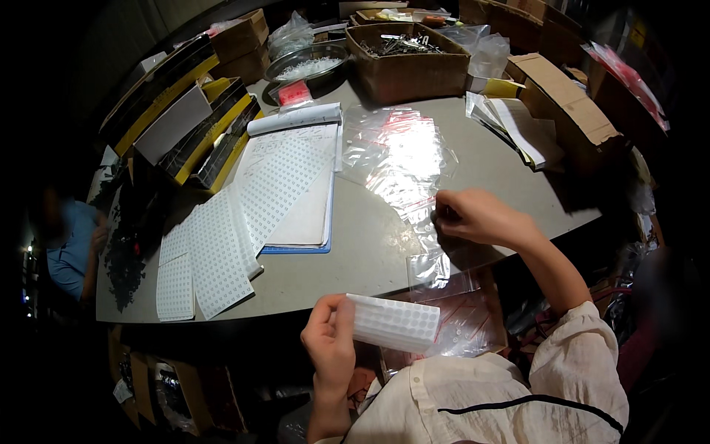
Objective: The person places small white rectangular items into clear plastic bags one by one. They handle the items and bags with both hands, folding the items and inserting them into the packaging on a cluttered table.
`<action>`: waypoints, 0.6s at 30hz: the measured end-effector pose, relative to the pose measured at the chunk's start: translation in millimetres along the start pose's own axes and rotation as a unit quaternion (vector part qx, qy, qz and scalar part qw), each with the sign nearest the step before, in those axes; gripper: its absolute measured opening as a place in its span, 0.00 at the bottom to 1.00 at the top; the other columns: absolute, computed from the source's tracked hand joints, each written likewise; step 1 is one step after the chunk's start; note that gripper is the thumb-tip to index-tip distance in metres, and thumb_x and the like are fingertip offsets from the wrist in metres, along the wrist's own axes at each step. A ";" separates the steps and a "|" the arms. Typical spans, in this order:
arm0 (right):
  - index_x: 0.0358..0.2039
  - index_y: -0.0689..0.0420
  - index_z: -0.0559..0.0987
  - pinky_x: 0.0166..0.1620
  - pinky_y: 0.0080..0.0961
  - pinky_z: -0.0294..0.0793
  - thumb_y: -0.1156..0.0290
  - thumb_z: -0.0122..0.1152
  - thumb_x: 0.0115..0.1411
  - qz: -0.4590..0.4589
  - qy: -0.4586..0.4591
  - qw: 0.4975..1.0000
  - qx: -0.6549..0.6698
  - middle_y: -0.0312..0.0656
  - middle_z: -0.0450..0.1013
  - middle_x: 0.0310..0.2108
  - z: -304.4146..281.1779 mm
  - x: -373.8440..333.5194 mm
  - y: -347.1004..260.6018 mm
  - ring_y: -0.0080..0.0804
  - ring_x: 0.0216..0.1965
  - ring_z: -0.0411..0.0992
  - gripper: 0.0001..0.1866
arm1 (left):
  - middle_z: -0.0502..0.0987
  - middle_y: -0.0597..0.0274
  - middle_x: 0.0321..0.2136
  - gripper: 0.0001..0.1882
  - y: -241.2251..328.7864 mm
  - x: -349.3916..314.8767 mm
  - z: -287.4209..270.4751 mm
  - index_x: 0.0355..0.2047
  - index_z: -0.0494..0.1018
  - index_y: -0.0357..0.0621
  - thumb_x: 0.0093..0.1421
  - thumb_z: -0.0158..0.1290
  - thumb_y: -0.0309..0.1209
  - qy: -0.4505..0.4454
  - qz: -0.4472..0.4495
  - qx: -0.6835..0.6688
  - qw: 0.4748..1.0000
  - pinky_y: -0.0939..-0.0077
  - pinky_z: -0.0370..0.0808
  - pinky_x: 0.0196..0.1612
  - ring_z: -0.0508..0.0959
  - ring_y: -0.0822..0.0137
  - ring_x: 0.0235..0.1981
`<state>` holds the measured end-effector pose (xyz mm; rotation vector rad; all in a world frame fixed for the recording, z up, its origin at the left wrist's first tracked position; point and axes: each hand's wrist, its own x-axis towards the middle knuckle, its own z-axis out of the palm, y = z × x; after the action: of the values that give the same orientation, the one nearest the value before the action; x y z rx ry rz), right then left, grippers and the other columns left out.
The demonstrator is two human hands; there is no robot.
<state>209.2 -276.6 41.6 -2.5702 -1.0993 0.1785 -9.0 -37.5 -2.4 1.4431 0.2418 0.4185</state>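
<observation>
My left hand [330, 346] is closed on a sheet of round white stickers [396, 323], gripping its left end between thumb and fingers just off the table's near edge. My right hand [477, 216] is pinched at the lower end of a fanned row of clear zip bags [411, 152]. What its fingertips hold is hidden or too small to make out. Just below that hand, one clear bag [429, 271] lies at the table edge. More clear bags with red lines [467, 325] fill an open box beneath, partly behind the sticker sheet.
Printed label sheets [214, 248] overlap a notepad [296, 214] on the table. Behind stand a carton of metal parts [405, 63] and a bowl of small white pieces [307, 68]. Black-and-yellow boxes [214, 126] line the left; a cardboard box [566, 103] stands right. Another person [70, 244] is at far left.
</observation>
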 end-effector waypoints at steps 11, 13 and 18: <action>0.38 0.61 0.76 0.35 0.38 0.75 0.48 0.71 0.58 0.009 -0.139 0.990 0.024 0.50 0.78 0.28 -36.0 -36.6 -37.0 0.50 0.30 0.78 0.27 | 0.78 0.63 0.33 0.09 9.0 -0.5 -7.6 0.38 0.73 0.35 0.72 0.51 0.29 0.084 0.060 -0.042 0.994 0.84 0.69 0.41 0.73 0.77 0.34; 0.37 0.61 0.78 0.35 0.30 0.76 0.49 0.69 0.61 -0.042 -0.090 0.986 0.131 0.45 0.78 0.28 -36.3 -42.0 -41.6 0.41 0.29 0.79 0.24 | 0.78 0.63 0.33 0.09 9.3 -0.6 -5.4 0.37 0.73 0.35 0.72 0.51 0.29 0.085 0.065 -0.047 0.993 0.83 0.69 0.41 0.73 0.77 0.34; 0.48 0.63 0.77 0.43 0.27 0.78 0.55 0.69 0.64 -0.095 -0.143 0.921 0.351 0.45 0.79 0.35 -16.7 -49.4 -65.7 0.31 0.39 0.79 0.24 | 0.77 0.63 0.33 0.11 14.3 -3.3 13.5 0.37 0.73 0.34 0.73 0.51 0.31 0.071 0.065 -0.065 0.993 0.82 0.70 0.42 0.74 0.76 0.34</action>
<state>134.5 -274.2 79.7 -1.8195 -1.1115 0.7670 -8.4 -50.0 13.0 1.3075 0.2304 0.6334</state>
